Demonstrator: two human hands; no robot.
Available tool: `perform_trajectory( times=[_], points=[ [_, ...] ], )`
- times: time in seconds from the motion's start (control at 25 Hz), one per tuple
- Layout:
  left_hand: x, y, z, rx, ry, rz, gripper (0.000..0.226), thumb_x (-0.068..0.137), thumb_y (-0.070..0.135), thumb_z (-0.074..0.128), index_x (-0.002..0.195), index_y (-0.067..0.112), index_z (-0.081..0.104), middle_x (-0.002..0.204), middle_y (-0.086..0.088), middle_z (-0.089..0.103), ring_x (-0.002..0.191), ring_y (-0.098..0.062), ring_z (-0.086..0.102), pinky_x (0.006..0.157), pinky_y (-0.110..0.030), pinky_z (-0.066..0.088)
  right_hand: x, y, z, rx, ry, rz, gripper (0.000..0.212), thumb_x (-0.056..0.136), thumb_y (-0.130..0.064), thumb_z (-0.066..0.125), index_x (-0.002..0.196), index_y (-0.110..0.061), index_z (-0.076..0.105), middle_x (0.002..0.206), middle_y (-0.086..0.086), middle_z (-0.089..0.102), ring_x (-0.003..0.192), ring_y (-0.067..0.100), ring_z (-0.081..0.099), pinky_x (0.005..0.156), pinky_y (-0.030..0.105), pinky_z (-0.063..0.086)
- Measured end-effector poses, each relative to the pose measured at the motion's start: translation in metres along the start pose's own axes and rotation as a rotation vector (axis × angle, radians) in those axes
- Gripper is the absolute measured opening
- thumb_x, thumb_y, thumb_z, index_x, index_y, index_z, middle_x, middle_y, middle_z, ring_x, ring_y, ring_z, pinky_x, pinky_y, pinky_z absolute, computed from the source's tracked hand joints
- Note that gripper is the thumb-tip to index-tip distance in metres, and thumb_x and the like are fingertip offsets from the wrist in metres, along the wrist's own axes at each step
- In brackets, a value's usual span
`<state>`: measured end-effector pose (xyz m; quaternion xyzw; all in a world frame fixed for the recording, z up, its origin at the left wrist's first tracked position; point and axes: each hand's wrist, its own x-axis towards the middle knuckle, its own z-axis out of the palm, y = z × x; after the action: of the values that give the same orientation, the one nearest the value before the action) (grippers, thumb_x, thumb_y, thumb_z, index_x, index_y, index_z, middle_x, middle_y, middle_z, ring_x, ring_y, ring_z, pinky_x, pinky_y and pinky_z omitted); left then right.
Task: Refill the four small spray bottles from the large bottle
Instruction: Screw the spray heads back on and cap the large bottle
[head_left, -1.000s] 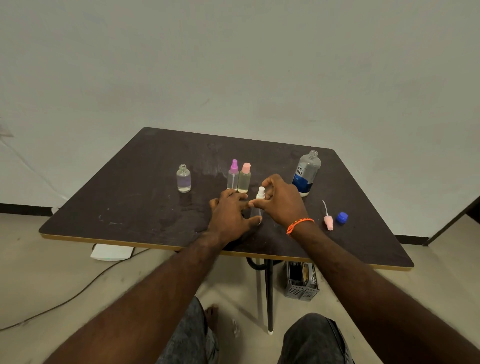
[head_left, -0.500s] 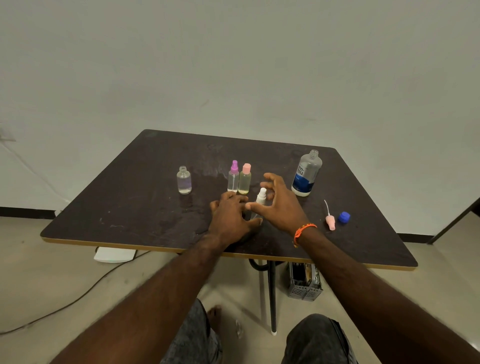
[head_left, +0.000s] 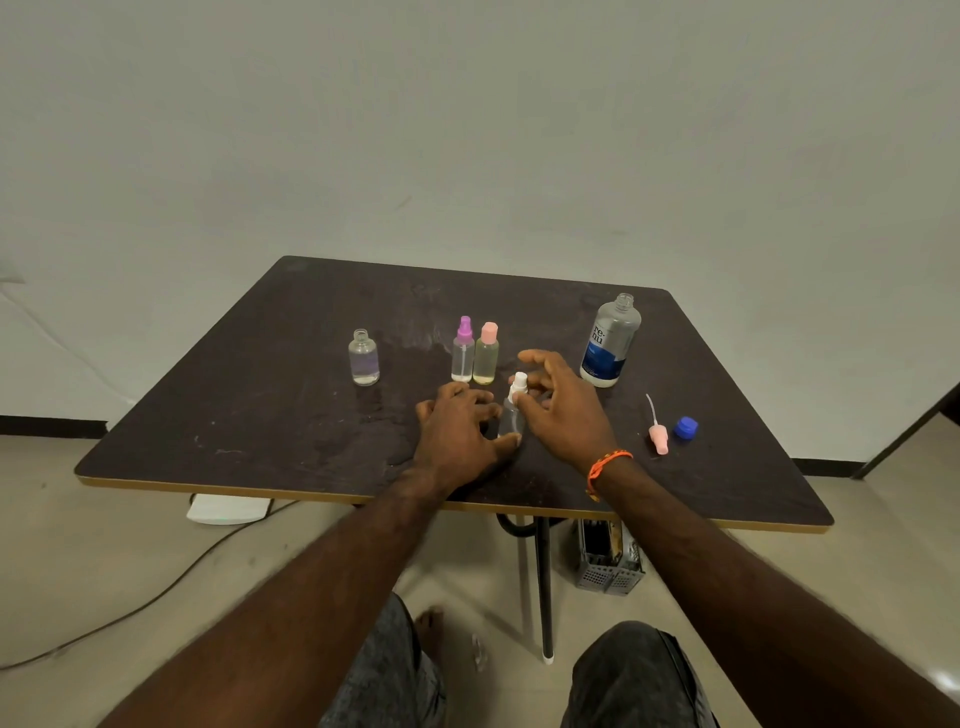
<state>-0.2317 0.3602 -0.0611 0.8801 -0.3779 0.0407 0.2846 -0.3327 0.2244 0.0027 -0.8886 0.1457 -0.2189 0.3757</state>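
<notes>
Table (head_left: 260, 415): dark top, pale edge band; the near edge is crossed by both forearms, and open room is left on the surface well to the left of the left hand and near the front corners.

Large bottle (head_left: 609, 343): uncapped, upright, just beyond and to the right of the right hand; its blue cap (head_left: 685, 427) lies further right, beside a loose pink spray head (head_left: 657, 434) with its dip tube.

Left hand (head_left: 460, 434): wrapped low around the white-topped spray bottle (head_left: 514, 408), thumb at its base; the bottle is held upright on the table between the two hands.

Right hand (head_left: 561, 410): a second ago it was closed over the white pump top; now the fingers are spread wide and lifted off, nothing held. The top is judged to be seated, so this bottle looks finished.

Beyond the left hand, a purple-topped bottle (head_left: 462, 351) and a pink-capped bottle (head_left: 487, 353) stand touching, both closed. Further left, well apart, an open clear bottle (head_left: 363, 358) stands without a top; the loose pink spray head is probably meant for it, so one closure appears to remain.

Clearance: the right hand's path to the loose pink spray head is unobstructed; the large bottle stands close by that path, and a knock there would be a spill risk.
</notes>
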Motion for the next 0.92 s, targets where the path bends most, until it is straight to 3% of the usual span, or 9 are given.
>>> perform_trajectory(
  times=[0.12, 0.2, 0.28, 0.36, 0.48, 0.64, 0.76, 0.84, 0.92],
  points=[
    [-0.001, -0.001, 0.001, -0.023, 0.015, -0.002, 0.059, 0.086, 0.062, 0.074, 0.133, 0.026, 0.069, 0.146, 0.008, 0.058, 0.145, -0.018, 0.032, 0.112, -0.046, 0.025, 0.001, 0.002, -0.001, -0.054, 0.065, 0.067, 0.062, 0.076, -0.041, 0.084, 0.124, -0.026, 0.049, 0.097, -0.007, 0.068, 0.083, 0.005, 0.064, 0.075, 0.027, 0.055],
    [-0.002, -0.001, 0.000, -0.023, 0.020, 0.007, 0.058, 0.085, 0.062, 0.074, 0.131, 0.028, 0.070, 0.146, 0.008, 0.058, 0.145, -0.017, 0.032, 0.112, -0.046, 0.025, 0.001, 0.004, 0.001, -0.032, 0.004, 0.070, 0.078, 0.074, -0.046, 0.084, 0.136, -0.026, 0.041, 0.116, -0.010, 0.063, 0.097, 0.007, 0.061, 0.083, 0.028, 0.053],
    [0.000, -0.001, 0.001, 0.004, -0.009, 0.005, 0.060, 0.086, 0.064, 0.072, 0.133, 0.027, 0.069, 0.147, 0.008, 0.057, 0.145, -0.018, 0.031, 0.113, -0.047, 0.026, 0.000, 0.008, 0.000, 0.060, -0.051, 0.055, 0.074, 0.083, -0.034, 0.078, 0.144, -0.027, 0.037, 0.133, -0.006, 0.060, 0.114, 0.009, 0.059, 0.096, 0.031, 0.052],
    [0.000, -0.001, 0.000, 0.014, -0.024, 0.000, 0.061, 0.087, 0.063, 0.071, 0.135, 0.025, 0.068, 0.148, 0.008, 0.057, 0.146, -0.018, 0.031, 0.113, -0.047, 0.026, 0.000, 0.008, -0.002, 0.086, -0.033, 0.054, 0.061, 0.085, -0.027, 0.077, 0.137, -0.029, 0.045, 0.123, -0.003, 0.067, 0.110, 0.006, 0.063, 0.095, 0.032, 0.054],
    [-0.002, 0.002, -0.001, 0.003, 0.016, 0.007, 0.059, 0.087, 0.062, 0.073, 0.134, 0.026, 0.069, 0.146, 0.009, 0.058, 0.145, -0.018, 0.031, 0.111, -0.045, 0.025, 0.000, 0.006, 0.000, 0.033, 0.071, 0.083, 0.060, 0.074, -0.039, 0.085, 0.121, -0.028, 0.049, 0.096, -0.007, 0.068, 0.084, 0.006, 0.065, 0.076, 0.027, 0.056],
    [-0.002, 0.001, -0.001, -0.007, -0.005, -0.005, 0.060, 0.086, 0.063, 0.073, 0.134, 0.026, 0.069, 0.147, 0.009, 0.057, 0.146, -0.017, 0.030, 0.113, -0.046, 0.025, 0.000, 0.004, 0.003, 0.103, -0.024, 0.010, 0.061, 0.085, -0.029, 0.077, 0.138, -0.024, 0.046, 0.124, -0.010, 0.064, 0.108, 0.007, 0.062, 0.088, 0.026, 0.054],
    [-0.001, -0.001, 0.002, 0.036, -0.020, 0.000, 0.061, 0.086, 0.066, 0.070, 0.133, 0.026, 0.070, 0.146, 0.011, 0.058, 0.146, -0.017, 0.031, 0.111, -0.047, 0.027, 0.003, 0.001, 0.001, 0.065, 0.044, 0.041, 0.045, 0.082, -0.030, 0.080, 0.120, -0.025, 0.054, 0.104, -0.007, 0.070, 0.093, 0.004, 0.065, 0.084, 0.029, 0.057],
    [-0.003, -0.001, 0.002, 0.028, -0.003, 0.008, 0.058, 0.087, 0.063, 0.071, 0.131, 0.025, 0.071, 0.144, 0.010, 0.059, 0.145, -0.018, 0.031, 0.112, -0.047, 0.028, 0.004, -0.002, 0.001, 0.005, 0.077, 0.068, 0.056, 0.074, -0.041, 0.085, 0.117, -0.025, 0.051, 0.094, -0.008, 0.065, 0.083, 0.006, 0.063, 0.073, 0.023, 0.054],
    [-0.004, 0.001, -0.001, 0.001, 0.001, -0.008, 0.056, 0.087, 0.061, 0.073, 0.130, 0.024, 0.070, 0.143, 0.008, 0.059, 0.145, -0.018, 0.031, 0.114, -0.048, 0.028, 0.003, -0.002, 0.003, 0.029, 0.008, 0.053, 0.068, 0.076, -0.043, 0.083, 0.130, -0.024, 0.046, 0.110, -0.009, 0.065, 0.095, 0.007, 0.062, 0.081, 0.023, 0.053]
  ],
)
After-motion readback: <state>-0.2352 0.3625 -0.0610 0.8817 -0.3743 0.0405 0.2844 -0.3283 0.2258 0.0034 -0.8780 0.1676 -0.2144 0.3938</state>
